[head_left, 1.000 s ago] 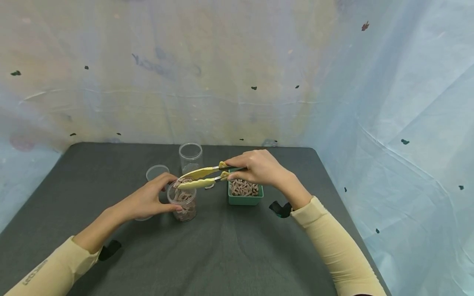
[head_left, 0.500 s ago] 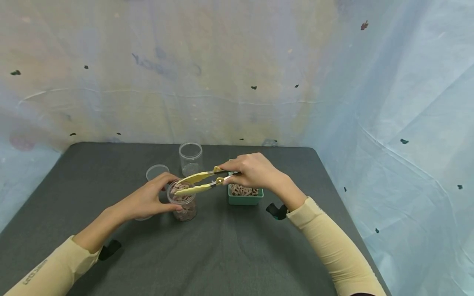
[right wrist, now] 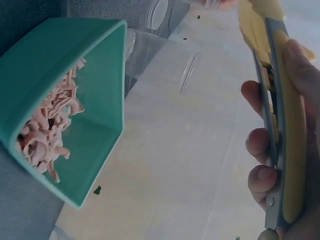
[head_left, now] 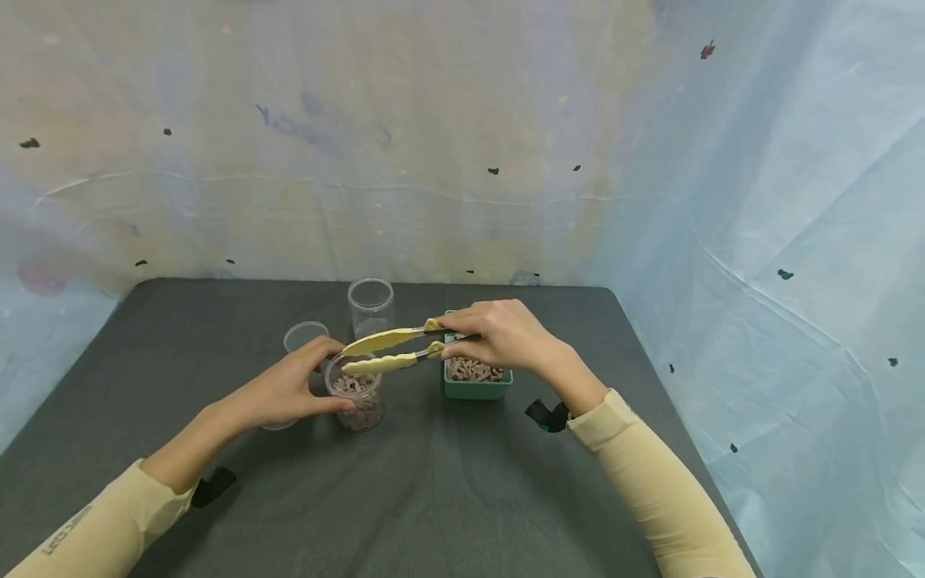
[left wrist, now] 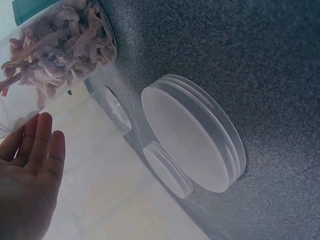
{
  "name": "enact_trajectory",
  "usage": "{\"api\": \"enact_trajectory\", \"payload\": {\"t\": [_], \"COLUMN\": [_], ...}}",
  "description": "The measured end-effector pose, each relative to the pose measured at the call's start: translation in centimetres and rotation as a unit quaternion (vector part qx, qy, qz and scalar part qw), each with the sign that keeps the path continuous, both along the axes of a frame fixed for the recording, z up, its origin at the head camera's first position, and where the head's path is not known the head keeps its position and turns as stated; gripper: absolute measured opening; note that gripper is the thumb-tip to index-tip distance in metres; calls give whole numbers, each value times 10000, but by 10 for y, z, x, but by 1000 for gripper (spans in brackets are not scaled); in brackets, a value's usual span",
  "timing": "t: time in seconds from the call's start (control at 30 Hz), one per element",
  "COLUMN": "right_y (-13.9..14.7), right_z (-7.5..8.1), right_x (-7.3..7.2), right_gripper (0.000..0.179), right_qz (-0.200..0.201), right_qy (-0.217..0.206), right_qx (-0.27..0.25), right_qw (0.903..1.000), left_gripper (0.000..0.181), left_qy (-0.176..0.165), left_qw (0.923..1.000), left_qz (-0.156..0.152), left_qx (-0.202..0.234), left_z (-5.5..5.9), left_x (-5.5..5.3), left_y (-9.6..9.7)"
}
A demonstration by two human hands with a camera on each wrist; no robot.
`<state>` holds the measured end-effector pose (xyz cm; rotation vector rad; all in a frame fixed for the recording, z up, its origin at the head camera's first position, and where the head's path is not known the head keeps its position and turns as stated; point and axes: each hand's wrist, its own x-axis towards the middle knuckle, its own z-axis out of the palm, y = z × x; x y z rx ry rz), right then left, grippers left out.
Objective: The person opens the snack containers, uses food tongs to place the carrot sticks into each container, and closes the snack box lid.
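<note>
My left hand grips a clear plastic jar near its rim, thumb in front and fingers behind. Inside the jar lie brownish-pink dried strips. Over the jar's mouth, my right hand holds yellow-and-grey tongs. The tong tips stand apart at the rim, with nothing visible between them. In the right wrist view, my fingers wrap the tongs' handle. A green square tub, partly under my right hand, holds more such strips.
Behind the held jar stands a second clear jar. One translucent lid lies left of it, and a larger lid lies beside my left hand. A dark cloth covers the table, with plastic sheeting behind.
The tongs' tips have spread and risen slightly from the jar, and the strips that were between them now lie lower inside. My left hand and the jar stay in place.
</note>
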<state>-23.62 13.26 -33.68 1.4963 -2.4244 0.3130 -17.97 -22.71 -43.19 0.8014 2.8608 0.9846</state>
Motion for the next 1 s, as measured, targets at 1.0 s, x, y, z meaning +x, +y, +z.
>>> {"api": "enact_trajectory", "payload": {"t": [1.0], "right_y": [110], "right_z": [8], "right_x": [-15], "right_gripper": [74], "right_qz": [-1961], "right_qy": [-611], "right_qx": [1354], "right_qw": [9693], "left_gripper": [87], "left_qy": [-272], "left_qw": [9895], "left_qz": [1155], "left_qx": [827], "left_z": [17], "left_x": [-88], "left_y": [-2]}}
